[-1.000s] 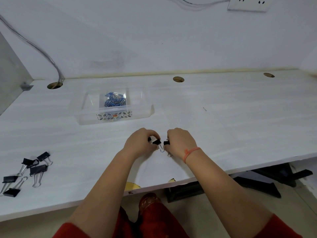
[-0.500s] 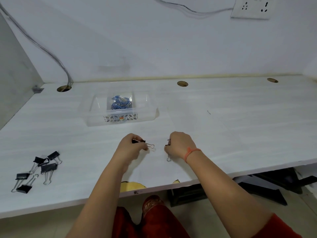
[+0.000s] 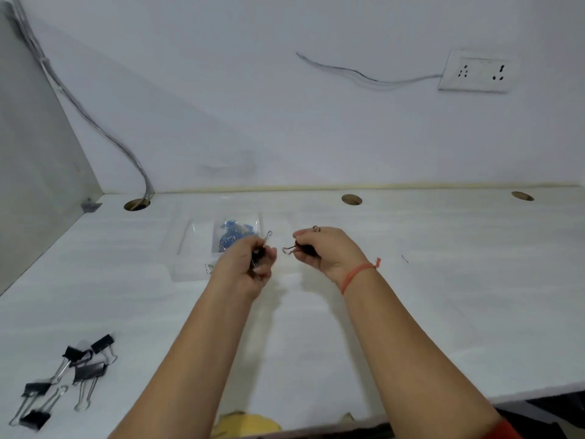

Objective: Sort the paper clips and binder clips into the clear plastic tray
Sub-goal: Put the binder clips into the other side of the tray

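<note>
Head view: left hand (image 3: pixel 250 269) is clamping curled fingers on the left binder clip (image 3: pixel 259 252), right hand (image 3: pixel 324 248) on the right binder clip (image 3: pixel 304 248); clear tray (image 3: pixel 181 247) is lying just beyond, nearer the left hand.

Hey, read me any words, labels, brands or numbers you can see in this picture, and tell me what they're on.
No text can be read anywhere.
Clear plastic tray: the patterned sticker on its front wall is blurred and partly hidden, with no words legible.
Wall socket: no markings legible.
Binder clips: plain black, no lettering shows.
</note>
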`<state>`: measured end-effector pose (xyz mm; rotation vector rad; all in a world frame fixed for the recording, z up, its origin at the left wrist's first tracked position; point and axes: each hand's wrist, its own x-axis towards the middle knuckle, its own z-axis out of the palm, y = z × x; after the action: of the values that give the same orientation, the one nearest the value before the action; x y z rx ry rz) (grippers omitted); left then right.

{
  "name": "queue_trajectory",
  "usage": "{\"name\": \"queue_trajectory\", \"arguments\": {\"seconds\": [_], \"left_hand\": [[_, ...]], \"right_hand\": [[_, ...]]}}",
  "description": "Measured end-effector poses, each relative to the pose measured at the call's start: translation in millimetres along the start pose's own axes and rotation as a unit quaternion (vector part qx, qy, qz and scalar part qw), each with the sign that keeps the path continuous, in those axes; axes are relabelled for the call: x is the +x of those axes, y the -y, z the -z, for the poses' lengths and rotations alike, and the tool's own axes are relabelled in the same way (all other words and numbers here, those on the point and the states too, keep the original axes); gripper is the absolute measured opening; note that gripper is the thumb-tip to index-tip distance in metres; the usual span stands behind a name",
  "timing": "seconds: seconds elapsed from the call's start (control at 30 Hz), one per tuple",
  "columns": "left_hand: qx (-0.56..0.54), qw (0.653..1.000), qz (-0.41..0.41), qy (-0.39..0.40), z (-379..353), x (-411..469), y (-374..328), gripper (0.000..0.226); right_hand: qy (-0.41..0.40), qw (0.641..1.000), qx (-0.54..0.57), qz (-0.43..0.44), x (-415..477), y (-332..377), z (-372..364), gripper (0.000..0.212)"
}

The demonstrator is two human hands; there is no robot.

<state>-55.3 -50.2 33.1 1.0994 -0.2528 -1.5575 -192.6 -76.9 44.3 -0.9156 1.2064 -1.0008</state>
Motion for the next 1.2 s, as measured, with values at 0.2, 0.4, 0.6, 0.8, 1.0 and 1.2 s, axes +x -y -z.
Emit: {"name": "queue_trajectory", "arguments": {"seconds": [0.2,0.4,0.6,0.8,1.0,1.2], "left_hand": [[0.133,0.990,0.012,-0.043,-25,73,-46,0.028],[0.140,0.989,0.019,-0.052,-49,118,-50,0.046],[0.209,0.975,-0.017,-0.071,-51,132,-51,0.031],[0.231,0.957,-0.146,-0.096,-40,99,-35,0.006],[0.170,0.960,-0.201,-0.095,-7,29,-21,0.009],[0.164,0.942,-0.244,-0.161,75,-32,-1,0.012]], "right_hand": [[-0.032,0.966,-0.258,0.002,70,45,-22,0.012],[-0.012,0.924,-0.380,-0.041,103,56,-42,0.009],[-0.069,0.915,-0.397,0.013,117,47,-35,0.019],[-0.088,0.936,-0.334,0.063,96,32,-36,0.032],[-0.078,0.951,-0.275,0.115,36,8,-44,0.031],[0.020,0.962,-0.238,0.131,-29,-36,-81,0.022]]}}
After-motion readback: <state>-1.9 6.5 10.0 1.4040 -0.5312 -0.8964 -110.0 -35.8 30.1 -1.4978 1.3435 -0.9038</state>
